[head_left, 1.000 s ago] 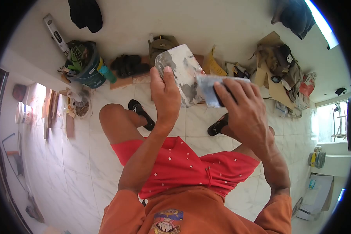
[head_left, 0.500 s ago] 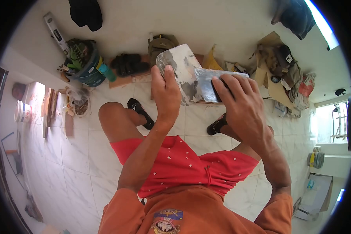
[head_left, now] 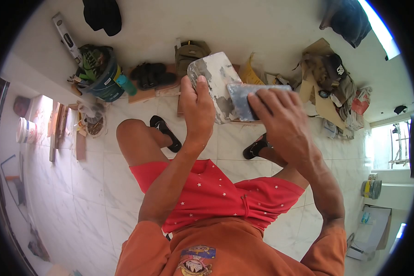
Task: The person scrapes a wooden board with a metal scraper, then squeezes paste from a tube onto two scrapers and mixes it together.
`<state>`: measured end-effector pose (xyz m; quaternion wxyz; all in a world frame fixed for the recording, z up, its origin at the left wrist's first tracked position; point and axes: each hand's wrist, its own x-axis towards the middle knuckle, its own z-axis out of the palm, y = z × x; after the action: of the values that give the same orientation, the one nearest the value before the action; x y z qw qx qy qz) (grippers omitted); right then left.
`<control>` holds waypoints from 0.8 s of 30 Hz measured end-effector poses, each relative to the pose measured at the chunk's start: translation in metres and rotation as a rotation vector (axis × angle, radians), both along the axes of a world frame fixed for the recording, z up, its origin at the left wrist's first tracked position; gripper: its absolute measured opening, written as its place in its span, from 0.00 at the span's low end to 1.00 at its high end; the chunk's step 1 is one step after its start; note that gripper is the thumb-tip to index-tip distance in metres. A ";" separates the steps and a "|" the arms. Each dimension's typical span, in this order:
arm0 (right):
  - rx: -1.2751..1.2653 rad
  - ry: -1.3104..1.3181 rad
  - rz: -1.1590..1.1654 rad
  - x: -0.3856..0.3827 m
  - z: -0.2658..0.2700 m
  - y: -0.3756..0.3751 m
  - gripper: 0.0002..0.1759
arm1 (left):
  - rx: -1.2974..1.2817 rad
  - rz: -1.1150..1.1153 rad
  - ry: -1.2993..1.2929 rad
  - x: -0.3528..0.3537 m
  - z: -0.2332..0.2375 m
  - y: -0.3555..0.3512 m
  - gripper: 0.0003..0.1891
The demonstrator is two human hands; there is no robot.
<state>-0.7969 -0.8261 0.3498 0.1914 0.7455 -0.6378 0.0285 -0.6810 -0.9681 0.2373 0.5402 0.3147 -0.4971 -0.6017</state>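
Out in front of me, my left hand (head_left: pixel 199 110) grips a flat, round-cornered plastering board (head_left: pixel 221 69) by its near edge. White and grey smears of filler cover the board's face. My right hand (head_left: pixel 286 120) is closed around a steel trowel (head_left: pixel 242 102), fingers over its back, hiding most of the handle. The trowel's left edge overlaps the right side of the board. Both tools are held up above the tiled floor (head_left: pixel 138 184), between my bent knees.
By the wall stand a bucket of tools (head_left: pixel 106 87), a teal bottle (head_left: pixel 126 85), black sandals (head_left: pixel 148 76) and a backpack (head_left: pixel 188 55). Cardboard and bags (head_left: pixel 326 87) pile up at right. Wood pieces (head_left: pixel 56 133) and a white pail (head_left: pixel 26 130) are at left.
The trowel has shifted slightly left and changed its tilt, its face now duller grey. The board has moved slightly right. Both hands keep their grip.
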 end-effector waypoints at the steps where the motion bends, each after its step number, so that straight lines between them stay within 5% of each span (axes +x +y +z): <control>1: -0.002 -0.032 0.027 -0.001 0.002 0.001 0.22 | -0.001 -0.001 -0.004 0.000 -0.001 -0.003 0.12; 11: -0.117 -0.388 0.139 -0.024 0.014 -0.014 0.30 | 0.460 -0.268 0.242 0.010 0.022 -0.008 0.11; 24: -0.175 -0.308 0.321 -0.044 -0.019 0.001 0.37 | 0.581 -0.486 0.287 0.024 0.030 -0.012 0.13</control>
<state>-0.8405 -0.8256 0.3313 0.1489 0.8046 -0.5280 0.2272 -0.6569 -0.9800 0.2676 0.3347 0.2407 -0.2858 -0.8651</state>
